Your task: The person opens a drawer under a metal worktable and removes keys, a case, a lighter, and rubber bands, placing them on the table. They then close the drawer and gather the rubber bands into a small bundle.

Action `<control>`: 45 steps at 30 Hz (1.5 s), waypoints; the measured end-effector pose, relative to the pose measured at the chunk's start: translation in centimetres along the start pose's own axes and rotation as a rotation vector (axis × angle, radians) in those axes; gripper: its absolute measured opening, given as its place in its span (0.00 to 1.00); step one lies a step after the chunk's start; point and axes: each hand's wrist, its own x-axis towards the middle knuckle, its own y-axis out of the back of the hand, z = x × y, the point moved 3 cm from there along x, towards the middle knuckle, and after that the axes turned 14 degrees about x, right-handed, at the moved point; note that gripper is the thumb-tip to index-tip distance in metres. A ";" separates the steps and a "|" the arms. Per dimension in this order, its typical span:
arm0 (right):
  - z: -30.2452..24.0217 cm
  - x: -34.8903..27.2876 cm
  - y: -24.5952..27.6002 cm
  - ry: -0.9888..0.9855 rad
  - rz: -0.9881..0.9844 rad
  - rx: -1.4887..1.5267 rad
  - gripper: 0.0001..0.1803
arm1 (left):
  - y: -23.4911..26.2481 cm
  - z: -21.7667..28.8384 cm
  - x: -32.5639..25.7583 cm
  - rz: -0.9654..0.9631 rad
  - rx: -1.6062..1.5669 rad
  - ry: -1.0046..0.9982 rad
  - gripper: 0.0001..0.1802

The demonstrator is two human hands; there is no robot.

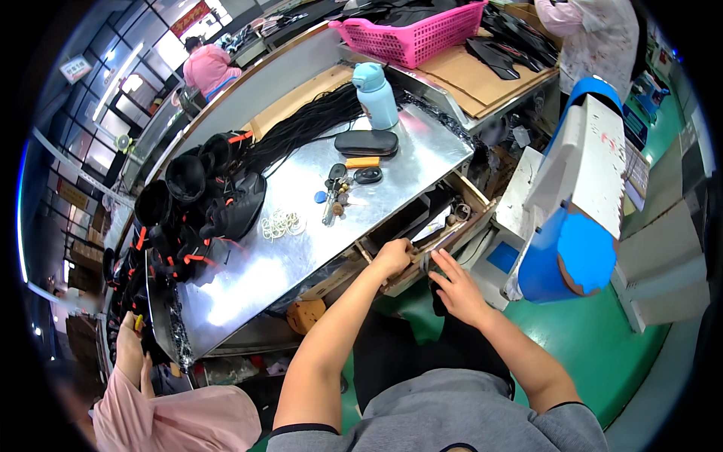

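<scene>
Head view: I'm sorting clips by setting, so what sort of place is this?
Probably a shoe or sewn-goods workshop. Black shoe uppers and a bundle of black laces lie on a metal worktable, a pink basket holds more black pieces, and other workers sit nearby.

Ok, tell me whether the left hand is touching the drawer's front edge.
Touching: the head view shows the left hand curled over the wooden drawer front edge.
</scene>
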 end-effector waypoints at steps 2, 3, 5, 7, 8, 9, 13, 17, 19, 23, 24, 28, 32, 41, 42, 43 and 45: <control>0.4 0.0 0.1 -0.041 0.003 0.012 0.21 | 0.4 0.8 0.1 -0.096 -0.054 0.037 0.19; 0.4 0.2 0.1 -0.058 -0.004 0.021 0.21 | 0.3 0.7 0.2 -0.081 -0.047 0.028 0.19; 0.4 0.3 0.1 -0.073 -0.012 0.040 0.21 | 0.0 0.9 0.1 -0.060 -0.048 -0.012 0.17; 0.1 0.9 0.1 -0.059 -0.018 0.061 0.22 | 0.4 1.0 -0.6 -0.037 -0.064 0.003 0.16; 0.3 1.1 0.3 -0.064 0.021 0.117 0.23 | 0.7 1.3 -0.9 -0.024 -0.072 0.010 0.16; 0.6 1.4 0.4 -0.070 0.056 0.174 0.24 | 1.2 1.5 -1.3 0.026 -0.113 0.009 0.15; 0.5 3.6 1.7 -0.301 0.342 0.596 0.29 | 4.7 3.4 -1.5 0.128 -0.502 -0.122 0.14; 0.4 8.3 0.8 -0.364 0.351 0.669 0.34 | 6.8 3.7 -0.9 0.186 -0.695 -0.257 0.12; 2.1 9.8 0.2 -0.358 0.296 0.532 0.32 | 7.2 3.6 -0.8 0.252 -0.604 -0.250 0.11; 3.5 10.5 -0.3 -0.463 0.322 0.657 0.28 | 7.1 3.3 -0.4 0.059 -0.708 -0.073 0.13; 3.8 10.4 -0.3 -0.499 0.338 0.718 0.28 | 7.0 3.3 -0.3 0.055 -0.688 -0.084 0.14; 5.0 9.9 0.2 -0.496 0.393 0.762 0.23 | 7.3 3.1 -0.8 -0.027 -0.926 -0.118 0.20; 4.9 10.3 0.1 -0.458 0.446 0.907 0.16 | 12.0 4.5 -5.6 0.238 -0.384 -0.374 0.15; 5.1 9.7 -0.1 -0.459 0.383 0.789 0.15 | 18.2 -2.2 1.5 0.831 0.294 -0.101 0.14; 5.1 9.7 -0.1 -0.436 0.377 0.770 0.15 | 18.2 -2.5 2.7 0.860 0.391 -0.099 0.15; 5.2 9.6 0.0 -0.417 0.371 0.749 0.15 | 17.9 -2.7 4.0 0.855 0.466 -0.134 0.14; 4.9 9.5 0.3 -0.393 0.322 0.732 0.14 | 17.7 -2.6 5.6 0.840 0.624 -0.188 0.13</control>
